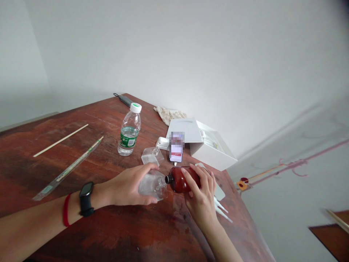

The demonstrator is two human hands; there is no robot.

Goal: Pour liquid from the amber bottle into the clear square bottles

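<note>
My left hand (pixel 136 185) is wrapped round a clear, faceted small bottle (pixel 153 185) standing near the table's middle. In my right hand (pixel 200 189) is a brown bottle (pixel 184 180), tipped on its side with its uncapped dark neck against or just over the clear bottle's mouth. Whether liquid runs between them I cannot make out. Just behind my left hand a second clear faceted bottle (pixel 151 155) rests on the table. A phone (pixel 176 151) with a lit screen leans behind the brown bottle.
On the brown wooden table (pixel 109 233) a water bottle (pixel 129 129) with a white cap stands upright. To its left lie a bare stick (pixel 61 140) and wrapped chopsticks (pixel 71 167). An opened white box (pixel 214 154), a cloth (pixel 169 114) and a grey pouch (pixel 125 100) sit at the back.
</note>
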